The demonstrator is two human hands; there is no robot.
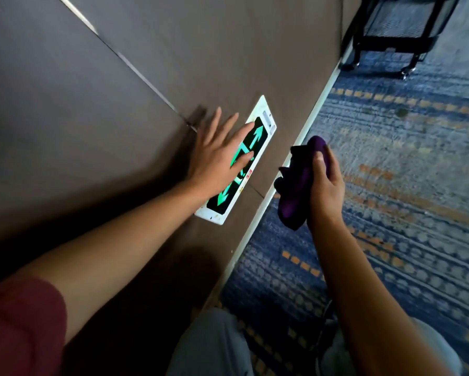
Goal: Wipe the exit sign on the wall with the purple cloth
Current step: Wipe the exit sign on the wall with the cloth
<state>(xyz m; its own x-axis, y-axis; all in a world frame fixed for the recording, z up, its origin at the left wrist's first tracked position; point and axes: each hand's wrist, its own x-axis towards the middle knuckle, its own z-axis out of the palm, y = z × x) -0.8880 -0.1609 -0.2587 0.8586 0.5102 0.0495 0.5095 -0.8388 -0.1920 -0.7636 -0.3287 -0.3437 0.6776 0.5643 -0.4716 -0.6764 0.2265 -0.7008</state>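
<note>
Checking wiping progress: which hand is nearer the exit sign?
Left. The left hand lies with its fingers over the exit sign; the right hand holds the purple cloth beside it, apart.

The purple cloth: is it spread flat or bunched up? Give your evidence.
Bunched up. The purple cloth is crumpled in the right hand, its folds sticking out, held off the exit sign.

Exit sign: long white-framed plate with a black panel and glowing green arrows, one aimed at 1 o'clock, one at 7 o'clock; mounted flat and low on the brown wall, its middle partly covered.
Purple cloth: dark purple, bunched and folded, held off the sign at its 3 o'clock, above the carpet.
</note>
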